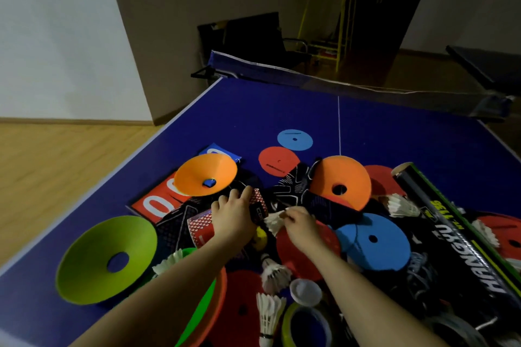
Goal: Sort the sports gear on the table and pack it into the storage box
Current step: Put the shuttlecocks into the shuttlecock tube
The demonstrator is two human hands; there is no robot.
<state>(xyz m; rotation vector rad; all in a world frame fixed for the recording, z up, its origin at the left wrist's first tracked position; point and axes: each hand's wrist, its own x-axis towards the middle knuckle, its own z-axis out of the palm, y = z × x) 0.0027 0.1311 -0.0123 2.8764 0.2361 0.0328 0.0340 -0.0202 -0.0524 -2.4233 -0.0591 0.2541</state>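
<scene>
Fingers [291, 213] of my right hand [300, 224] pinch the white feathered skirt of a shuttlecock [275, 221], which lies at the middle of the pile, its long axis roughly level, feathers flaring toward the left hand; I cannot see which way its cork points. My left hand [232, 217] curls its fingers over a red-and-black patterned fabric sleeve [255, 204], a soft tube running from lower left to upper right. Both sit on the smooth blue table-tennis table [253, 115]. Around them lie flat, holed plastic discs: an orange cone disc [205, 175], a lime-green one [104, 259], a blue one [375, 242]. To the right a long black cardboard shuttlecock tube [451, 228] slants from upper left to lower right. More white feathered shuttlecocks [273, 273] rest nearer me.
</scene>
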